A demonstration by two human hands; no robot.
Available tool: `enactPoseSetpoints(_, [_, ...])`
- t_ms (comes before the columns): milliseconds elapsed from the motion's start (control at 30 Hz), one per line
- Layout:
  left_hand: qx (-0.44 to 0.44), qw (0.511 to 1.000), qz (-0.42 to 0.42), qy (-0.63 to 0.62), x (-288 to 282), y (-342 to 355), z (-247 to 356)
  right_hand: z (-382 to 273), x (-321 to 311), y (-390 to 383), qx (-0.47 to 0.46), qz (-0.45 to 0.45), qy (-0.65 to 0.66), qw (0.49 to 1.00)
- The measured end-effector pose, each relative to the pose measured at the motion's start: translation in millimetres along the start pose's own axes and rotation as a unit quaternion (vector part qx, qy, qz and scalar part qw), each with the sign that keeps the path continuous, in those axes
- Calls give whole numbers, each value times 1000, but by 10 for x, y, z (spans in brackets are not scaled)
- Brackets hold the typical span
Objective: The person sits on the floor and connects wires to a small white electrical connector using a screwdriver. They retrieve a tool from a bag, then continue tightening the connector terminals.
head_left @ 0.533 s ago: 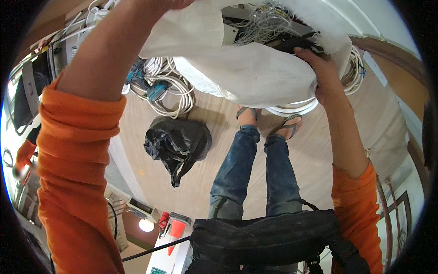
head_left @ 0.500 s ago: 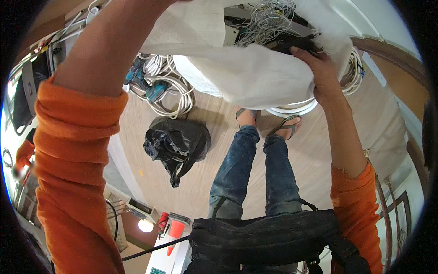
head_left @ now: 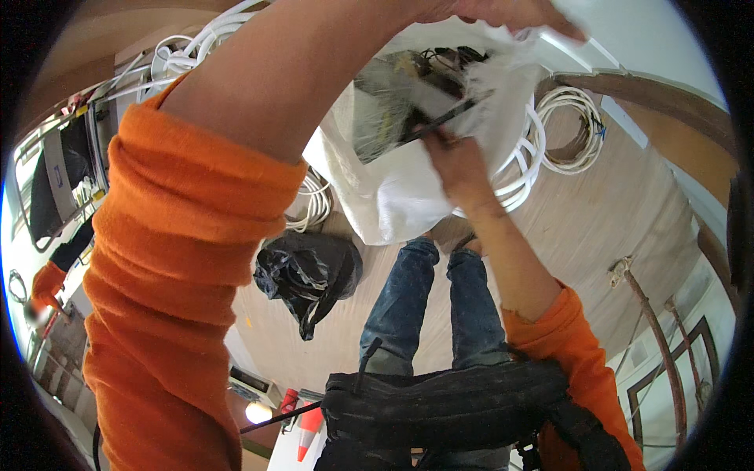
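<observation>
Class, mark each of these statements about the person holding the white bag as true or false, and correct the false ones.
1. The left hand holds the white plastic bag at its top edge. True.
2. The right hand rests on the black bag on the floor. False: it is up at the white bag's opening, pinching a thin dark piece.
3. Both sleeves are orange. True.
4. The white bag is empty. False: tangled wires and dark items show inside it.
5. Coils of white cable lie on the wooden floor. True.
</observation>
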State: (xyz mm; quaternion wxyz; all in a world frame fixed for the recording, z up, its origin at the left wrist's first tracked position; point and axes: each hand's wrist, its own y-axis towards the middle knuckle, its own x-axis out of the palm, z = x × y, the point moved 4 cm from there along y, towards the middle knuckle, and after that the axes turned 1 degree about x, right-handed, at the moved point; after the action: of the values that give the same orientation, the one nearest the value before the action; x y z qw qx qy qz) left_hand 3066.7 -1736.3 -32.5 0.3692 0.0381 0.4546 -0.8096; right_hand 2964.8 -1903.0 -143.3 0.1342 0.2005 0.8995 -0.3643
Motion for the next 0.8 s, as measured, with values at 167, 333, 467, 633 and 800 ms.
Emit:
enactPoseSetpoints(167, [-47, 975, -118, 180, 347, 102, 302, -93, 194, -303, -101, -30, -89, 990])
enactPoseSetpoints(333, [-106, 991, 3, -87, 517, -60, 138, -59, -109, -704, -102, 57, -119, 986])
enactPoseSetpoints(467, [-61, 981, -167, -73, 624, -86, -291, 309, -578, -640, 5, 39, 23, 999])
enactPoseSetpoints(633, [-126, 972, -81, 179, 638, -216, -146, 465, -1304, -412, 44, 216, -12, 975])
enactPoseSetpoints(800, [-138, 960, 100, 224, 637, 194, -227, 51, -1556, -274, -152, 235, 82, 957])
